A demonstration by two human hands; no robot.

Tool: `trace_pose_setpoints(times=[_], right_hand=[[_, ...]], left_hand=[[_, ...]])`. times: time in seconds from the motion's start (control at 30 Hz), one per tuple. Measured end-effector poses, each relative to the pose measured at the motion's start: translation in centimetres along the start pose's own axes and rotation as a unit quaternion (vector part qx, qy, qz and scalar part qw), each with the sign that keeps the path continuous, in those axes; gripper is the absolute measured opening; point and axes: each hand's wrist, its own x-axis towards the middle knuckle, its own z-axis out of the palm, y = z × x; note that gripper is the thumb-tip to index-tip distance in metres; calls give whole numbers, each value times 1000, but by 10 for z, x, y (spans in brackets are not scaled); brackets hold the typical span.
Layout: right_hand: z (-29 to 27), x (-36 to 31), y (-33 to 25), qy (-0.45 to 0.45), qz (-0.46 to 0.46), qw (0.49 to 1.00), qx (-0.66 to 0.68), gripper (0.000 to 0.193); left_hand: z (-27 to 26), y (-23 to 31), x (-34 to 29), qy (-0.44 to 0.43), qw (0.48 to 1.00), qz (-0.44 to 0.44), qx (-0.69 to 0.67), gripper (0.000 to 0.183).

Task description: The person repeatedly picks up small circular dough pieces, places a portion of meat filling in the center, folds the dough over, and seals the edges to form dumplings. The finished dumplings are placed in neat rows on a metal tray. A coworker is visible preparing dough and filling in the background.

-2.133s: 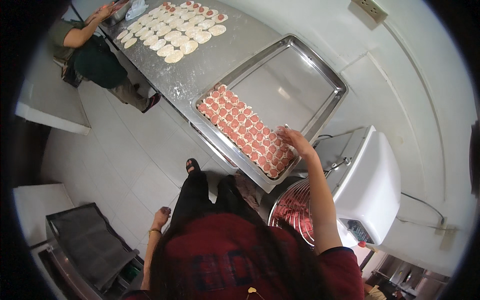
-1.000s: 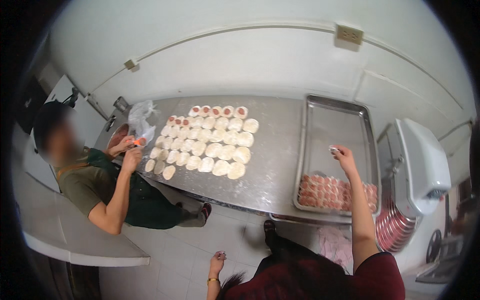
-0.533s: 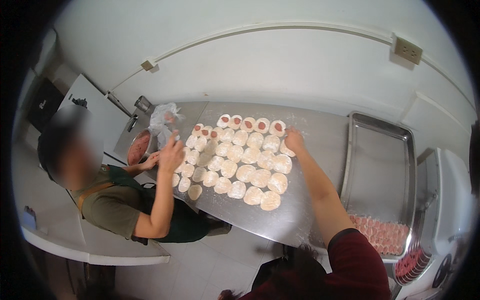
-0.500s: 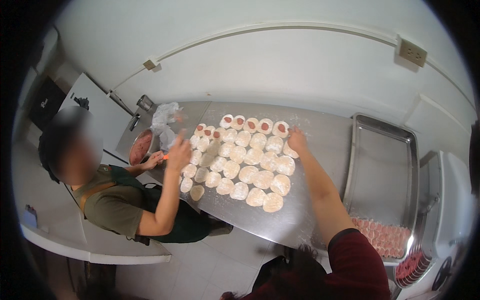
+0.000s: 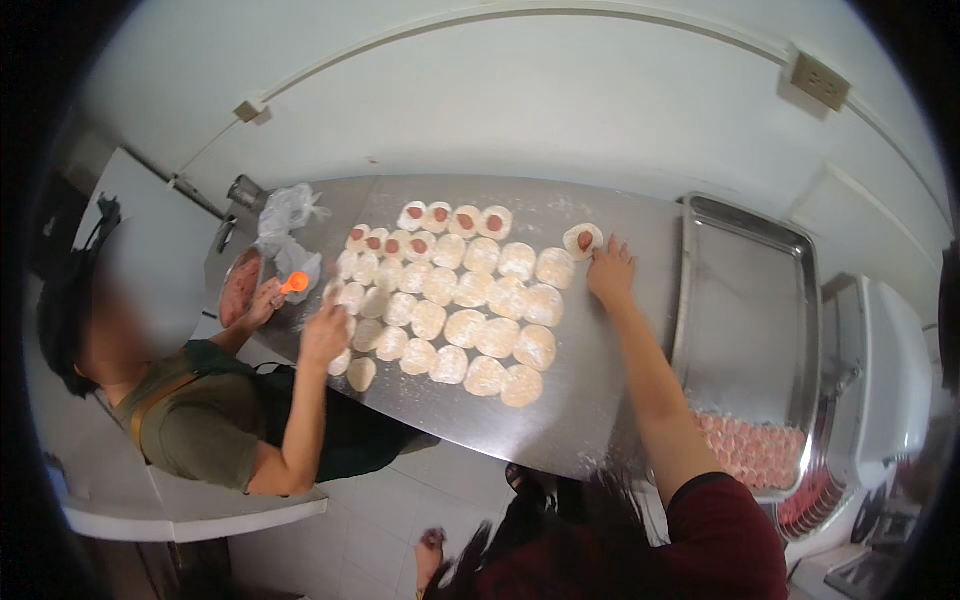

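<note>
No words, labels, numbers or signs can be read. On the white machine [image 5: 885, 365], the metal tray [image 5: 750, 310], the wall outlet [image 5: 820, 80], the plastic bag [image 5: 287, 215] and the co-worker's dark cap [image 5: 62, 310], any marking is too small or blurred to make out.

A floury steel table [image 5: 595, 375] carries dough rounds [image 5: 463, 328], a metal tray [image 5: 745, 320], a plastic bag [image 5: 288, 212]

We see a single dough round [image 5: 574, 238], pale, thin and roughly circular, lying flat and unfolded on the metal surface [image 5: 590, 385]. An oval lump of reddish filling [image 5: 586, 240] sits on it. We find it apart from the other rounds [image 5: 463, 327], right by the right hand's [image 5: 612, 268] fingers.
</note>
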Motion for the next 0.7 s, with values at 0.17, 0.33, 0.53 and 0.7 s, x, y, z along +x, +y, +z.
trace_pose_setpoints(times=[0.17, 0.33, 0.53, 0.7], right_hand=[[-24, -108, 23, 10, 31, 999, -38, 43], [-22, -210, 21, 1, 32, 998, -51, 37], [-48, -316, 8, -42, 9, 999, 12, 41], [-50, -358, 0, -45, 31, 996, 69, 39]], left_hand=[[-14, 136, 52, 26, 960, 264, -90, 16], [10, 246, 68, -79, 900, 422, -77, 22], [66, 300, 54, -156, 809, 566, 18, 24], [97, 307, 59, -115, 782, 611, 39, 29]])
